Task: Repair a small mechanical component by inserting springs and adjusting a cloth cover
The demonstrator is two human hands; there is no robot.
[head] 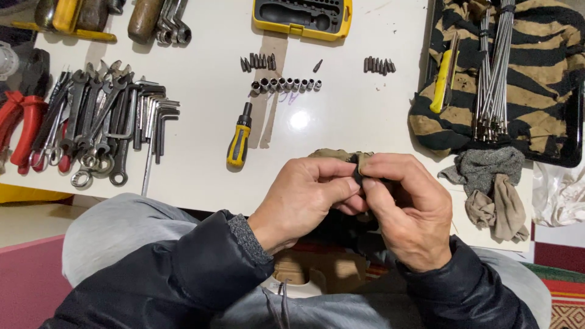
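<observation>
My left hand [308, 198] and my right hand [405, 207] meet at the near edge of a white table [207, 122]. Together they pinch a small dark part [358, 175] between thumbs and fingertips, wrapped partly in an olive-brown rag [332, 154]. Most of the part is hidden by my fingers. A yellow and black screwdriver handle [239, 139] lies just left of my hands.
Rows of sockets [285, 84] and driver bits [379, 65] lie mid-table, under a yellow bit case [303, 17]. Wrenches and hex keys [103, 119] and red-handled pliers [21, 125] fill the left. A striped cloth with long metal rods [493, 67] covers the right, grey rags [493, 183] below it.
</observation>
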